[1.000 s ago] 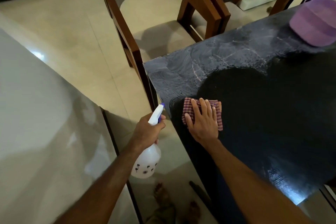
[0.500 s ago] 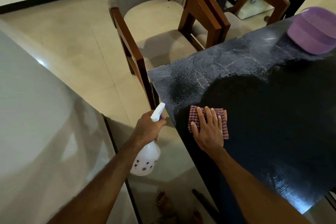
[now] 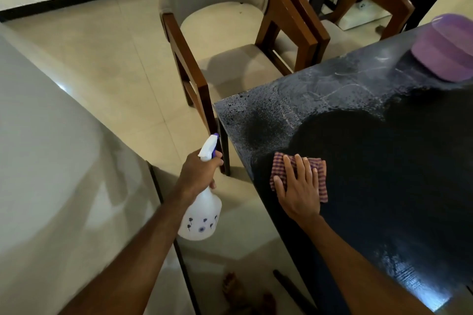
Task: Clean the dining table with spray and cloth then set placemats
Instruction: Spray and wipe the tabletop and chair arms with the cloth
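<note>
While my left hand [image 3: 201, 172] grips the spray bottle [image 3: 202, 215] and my right [image 3: 298, 190] lies flat on the cloth [image 3: 279, 167], I judge wiping the wet desk [image 3: 266, 107] patch ahead comes next.

Dark wet table [image 3: 384, 161] bears a checked cloth [image 3: 279, 165] and purple bowl [image 3: 445, 51]

The table [image 3: 358, 161] is bare to the right of the cloth [image 3: 299, 174] and out to the far corner. A purple bowl [image 3: 445, 51] blocks the far right edge. Two chairs [image 3: 225, 33] crowd the far side; open floor lies left.
</note>
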